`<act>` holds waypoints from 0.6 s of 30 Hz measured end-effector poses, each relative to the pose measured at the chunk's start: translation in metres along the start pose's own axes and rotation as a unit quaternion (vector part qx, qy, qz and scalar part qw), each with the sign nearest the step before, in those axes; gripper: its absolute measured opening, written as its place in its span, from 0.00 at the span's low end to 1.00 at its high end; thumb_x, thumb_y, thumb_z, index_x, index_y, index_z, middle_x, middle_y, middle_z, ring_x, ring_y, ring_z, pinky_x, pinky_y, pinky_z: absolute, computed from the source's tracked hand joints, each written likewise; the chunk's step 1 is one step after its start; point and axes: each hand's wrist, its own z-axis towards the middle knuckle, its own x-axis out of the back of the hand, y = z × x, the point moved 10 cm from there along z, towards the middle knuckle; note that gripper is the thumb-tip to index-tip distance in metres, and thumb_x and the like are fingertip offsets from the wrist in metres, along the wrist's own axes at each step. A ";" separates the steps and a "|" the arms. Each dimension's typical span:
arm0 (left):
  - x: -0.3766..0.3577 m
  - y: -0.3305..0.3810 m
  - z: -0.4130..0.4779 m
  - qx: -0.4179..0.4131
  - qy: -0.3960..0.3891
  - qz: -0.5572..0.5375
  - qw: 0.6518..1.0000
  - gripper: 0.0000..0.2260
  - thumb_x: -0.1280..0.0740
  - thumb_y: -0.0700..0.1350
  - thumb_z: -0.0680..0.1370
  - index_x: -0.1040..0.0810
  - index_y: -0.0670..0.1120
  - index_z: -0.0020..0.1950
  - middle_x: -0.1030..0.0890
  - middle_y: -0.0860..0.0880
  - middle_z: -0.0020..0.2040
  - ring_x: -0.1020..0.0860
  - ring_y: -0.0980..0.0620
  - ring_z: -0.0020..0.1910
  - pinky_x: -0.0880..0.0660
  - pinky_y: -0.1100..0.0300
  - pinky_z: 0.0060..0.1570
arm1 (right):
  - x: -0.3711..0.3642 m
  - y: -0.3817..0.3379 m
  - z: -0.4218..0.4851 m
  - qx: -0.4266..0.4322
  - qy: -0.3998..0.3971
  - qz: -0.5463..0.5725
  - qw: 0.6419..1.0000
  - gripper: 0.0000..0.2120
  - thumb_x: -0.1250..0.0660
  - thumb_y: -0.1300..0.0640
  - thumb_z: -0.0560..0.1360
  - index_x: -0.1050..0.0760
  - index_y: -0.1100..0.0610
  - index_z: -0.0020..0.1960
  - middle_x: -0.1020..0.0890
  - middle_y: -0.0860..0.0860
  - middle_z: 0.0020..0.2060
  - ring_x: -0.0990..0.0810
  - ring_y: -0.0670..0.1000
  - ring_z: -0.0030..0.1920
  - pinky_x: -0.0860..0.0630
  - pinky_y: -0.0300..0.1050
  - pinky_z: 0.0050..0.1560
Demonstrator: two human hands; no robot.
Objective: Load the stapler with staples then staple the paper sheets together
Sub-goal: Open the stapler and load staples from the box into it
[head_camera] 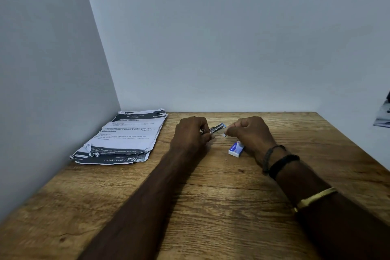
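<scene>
My left hand [193, 133] grips a small metal stapler [217, 128] just above the wooden table [211, 196], its front end pointing right. My right hand [249, 133] is pinched on something small and pale at the stapler's front end; it looks like a strip of staples [224, 134], mostly hidden by the fingers. A small white and blue staple box [236, 149] lies on the table under my right wrist. A stack of printed paper sheets [124, 137] with torn edges lies at the back left, against the wall.
Walls close the table on the left and at the back. The table's right edge runs diagonally at the right. A dark and white object [384, 116] shows at the far right edge of view.
</scene>
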 end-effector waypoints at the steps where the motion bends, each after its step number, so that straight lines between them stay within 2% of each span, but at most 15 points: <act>1: 0.000 -0.002 0.001 0.003 0.000 0.006 1.000 0.14 0.21 0.50 0.70 0.25 0.53 0.32 0.15 0.52 0.41 0.18 0.51 0.45 0.22 0.51 0.48 | -0.003 0.002 -0.001 -0.002 -0.011 -0.035 0.999 0.08 0.21 0.50 0.65 0.14 0.54 0.36 0.13 0.49 0.37 0.16 0.55 0.49 0.25 0.63 0.63; 7: -0.009 -0.007 0.002 0.003 -0.031 0.029 0.999 0.09 0.21 0.50 0.68 0.19 0.48 0.37 0.19 0.55 0.37 0.19 0.52 0.44 0.24 0.56 0.45 | -0.023 0.013 -0.003 -0.046 -0.080 -0.120 0.988 0.13 0.19 0.52 0.62 0.14 0.60 0.39 0.12 0.56 0.39 0.17 0.59 0.51 0.30 0.63 0.66; 9: -0.010 -0.008 0.002 0.004 -0.031 0.027 0.999 0.10 0.20 0.51 0.68 0.19 0.49 0.36 0.22 0.57 0.34 0.21 0.54 0.42 0.27 0.59 0.41 | -0.021 0.015 -0.003 -0.054 -0.077 -0.161 0.982 0.15 0.20 0.49 0.61 0.14 0.59 0.41 0.12 0.53 0.41 0.19 0.57 0.54 0.32 0.57 0.65; 11: -0.012 -0.009 0.003 0.005 -0.031 0.029 0.999 0.11 0.20 0.51 0.67 0.20 0.50 0.36 0.23 0.58 0.34 0.22 0.54 0.42 0.29 0.59 0.40 | -0.018 0.015 -0.002 -0.052 -0.065 -0.197 0.977 0.16 0.21 0.47 0.63 0.13 0.58 0.44 0.13 0.51 0.44 0.21 0.56 0.55 0.34 0.52 0.59; 15: -0.017 -0.008 0.002 0.009 -0.042 0.049 0.998 0.10 0.21 0.52 0.68 0.20 0.52 0.36 0.24 0.58 0.33 0.23 0.54 0.42 0.30 0.60 0.39 | -0.015 0.014 -0.002 -0.048 -0.059 -0.251 0.965 0.16 0.22 0.43 0.64 0.14 0.53 0.45 0.15 0.49 0.48 0.24 0.56 0.61 0.37 0.58 0.67; 18: -0.019 -0.011 0.002 0.014 -0.054 0.046 0.997 0.10 0.20 0.53 0.68 0.20 0.52 0.34 0.24 0.58 0.32 0.24 0.56 0.39 0.32 0.60 0.36 | -0.014 0.010 -0.002 -0.031 -0.060 -0.252 0.965 0.13 0.23 0.43 0.65 0.14 0.52 0.42 0.14 0.47 0.46 0.22 0.55 0.58 0.37 0.56 0.66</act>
